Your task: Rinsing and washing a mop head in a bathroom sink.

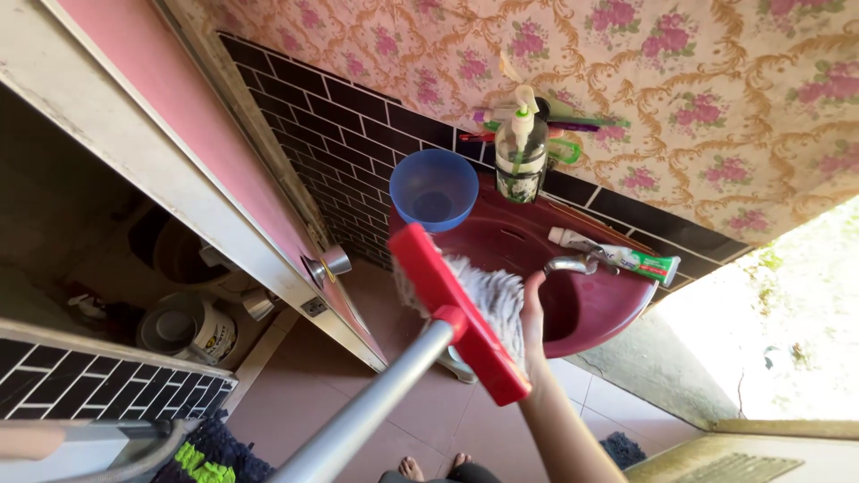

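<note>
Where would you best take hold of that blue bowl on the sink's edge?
Judging by its pose, pinch the blue bowl by its near rim, coming from above. It sits upright and open on the dark red sink, with the soap pump bottle crowding its right side.

Floral wallpaper (716, 80) above black brick-pattern tiles (331, 116). Pink door (179, 116) stands open, metal knob (329, 264). Floor: pinkish tiles (304, 394). Bright daylight enters at right (787, 331).

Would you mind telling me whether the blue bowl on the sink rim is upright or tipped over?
Upright: the blue bowl sits on the rim of the red sink with its mouth facing up, inside visible. It looks empty.
</note>
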